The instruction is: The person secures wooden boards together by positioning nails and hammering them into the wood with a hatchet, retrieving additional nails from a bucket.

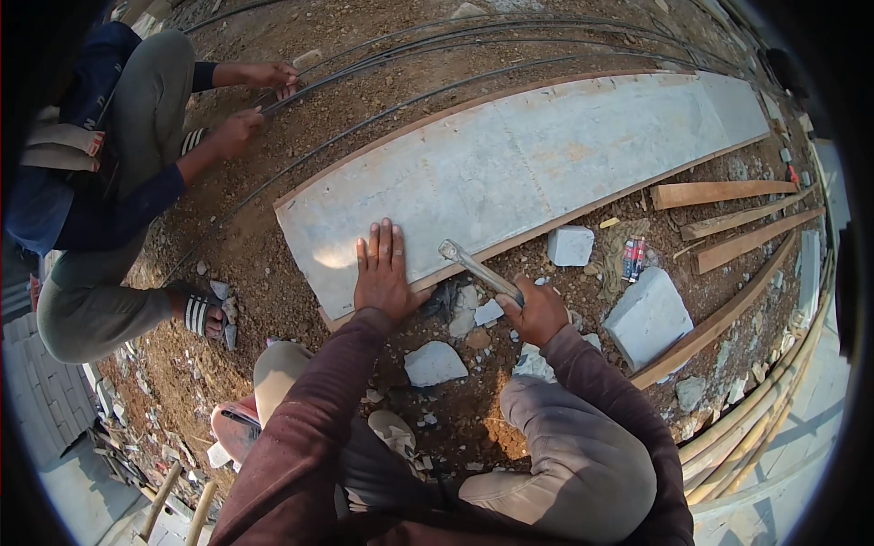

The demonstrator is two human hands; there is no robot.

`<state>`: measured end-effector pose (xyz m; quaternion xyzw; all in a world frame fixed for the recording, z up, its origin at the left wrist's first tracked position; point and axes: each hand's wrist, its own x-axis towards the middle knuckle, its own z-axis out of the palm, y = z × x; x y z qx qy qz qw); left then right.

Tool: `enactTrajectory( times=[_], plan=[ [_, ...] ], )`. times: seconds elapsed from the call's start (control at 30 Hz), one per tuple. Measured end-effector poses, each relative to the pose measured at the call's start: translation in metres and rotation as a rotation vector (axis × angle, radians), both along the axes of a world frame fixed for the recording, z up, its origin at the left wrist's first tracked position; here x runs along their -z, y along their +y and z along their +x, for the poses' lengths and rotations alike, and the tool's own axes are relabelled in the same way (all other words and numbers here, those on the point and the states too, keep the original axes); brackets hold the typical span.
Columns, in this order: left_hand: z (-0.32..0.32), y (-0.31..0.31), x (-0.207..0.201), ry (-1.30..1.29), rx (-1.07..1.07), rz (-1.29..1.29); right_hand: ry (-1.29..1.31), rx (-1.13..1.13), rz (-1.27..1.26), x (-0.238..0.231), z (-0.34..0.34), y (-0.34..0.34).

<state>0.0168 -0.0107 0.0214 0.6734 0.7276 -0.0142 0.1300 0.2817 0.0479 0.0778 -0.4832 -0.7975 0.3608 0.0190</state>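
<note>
A long pale-grey board with brown wooden edges lies on the ground, running from near my knees to the far right. My left hand rests flat on its near left end, fingers stretched out and holding nothing. In my right hand is a hammer, gripped by its handle just off the board's near edge. The hammer's head points up and left, close to that edge; I cannot tell whether it touches the board.
White block pieces lie among rubble near my right arm. Wooden strips and a red-and-silver packet are at right. Another person crouches at left, their hands at long dark rods.
</note>
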Motion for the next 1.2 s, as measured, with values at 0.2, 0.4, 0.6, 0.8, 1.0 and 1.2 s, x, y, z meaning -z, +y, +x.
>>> enactTrajectory(
  times=[0.2,0.4,0.6,0.8,1.0,1.2],
  plan=[
    [0.008,-0.024,-0.017,-0.044,-0.029,0.256,-0.247,0.031,-0.167,0.023,0.011,0.013],
    [0.011,-0.142,0.031,-1.014,-1.263,-0.22,-0.184,0.011,-0.214,0.031,0.003,0.013],
    [0.044,-0.12,0.079,-0.362,-1.113,0.276,-0.164,0.081,-0.188,0.023,0.014,0.009],
    [0.037,-0.111,0.074,-0.345,-1.066,0.148,-0.007,0.207,-0.079,0.025,0.064,0.005],
    [0.065,-0.141,0.052,-0.223,-0.966,0.109,0.298,0.496,0.005,0.016,0.087,0.006],
    [0.12,-0.055,-0.045,-1.046,-0.585,0.184,0.365,0.598,-0.007,0.004,0.112,0.003]
  ],
)
